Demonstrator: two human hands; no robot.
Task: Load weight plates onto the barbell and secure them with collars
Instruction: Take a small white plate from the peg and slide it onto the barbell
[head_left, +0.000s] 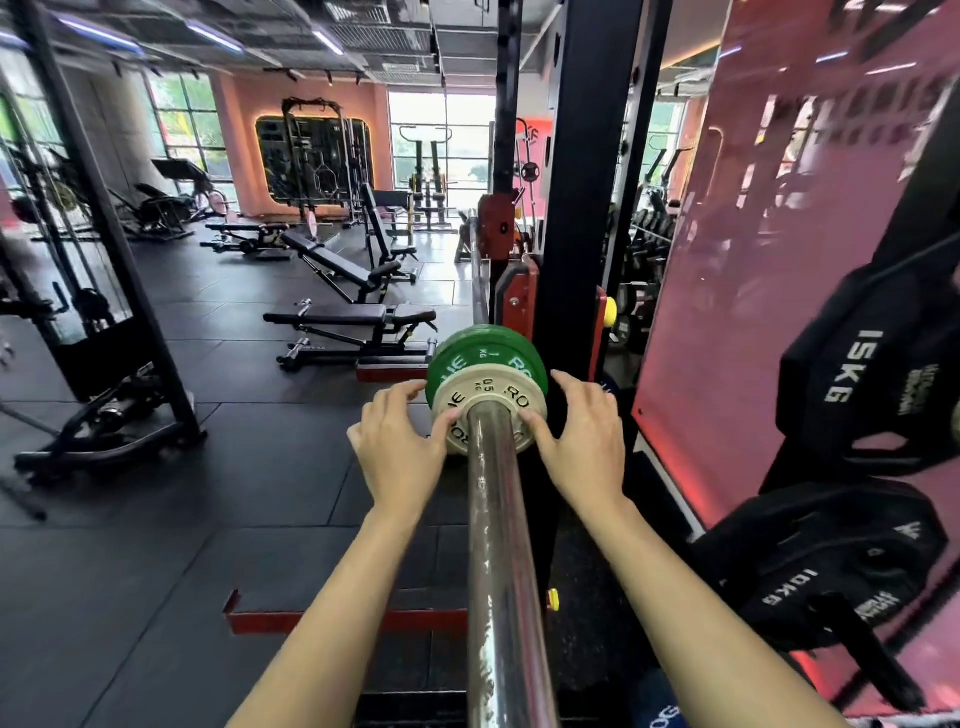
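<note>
- Looking along the barbell sleeve: its long axis runs from the person's chest straight away toward the rack upright, so any plate must travel along that line, away from the body.
- White plate, marked 0.5 kg, sits outermost on the sleeve; green plate, marked 1 kg, sits directly behind it, touching or nearly so. Whether a small gap remains between the two cannot be told from this angle.
- Left hand: fingers spread, thumb tip on the white plate's left face, remaining fingers at its left rim. Grip wide, pressing rather than closing round anything.
- Right hand: fingers spread likewise, fingertips on the white plate's right face and edge. Grip wide, nothing enclosed.
- Both hands lie just beside the sleeve, one each side, about equally near the plate; neither has the advantage.
- Judgement: step in hand is seating the white plate against the green one by a push along the sleeve. Bare sleeve on the near side is long, leaving room for a collar.
- No collar visible anywhere in view; where one lies is unknown.
- Hidden: the inner shoulder of the sleeve behind the green plate, so whether that plate is fully home is uncertain. The bar's far end is blocked by the upright.
- Black plates marked 15 kg and 10 kg hang on pegs at right, well apart from the hands; partly cut off by the frame edge.
</note>
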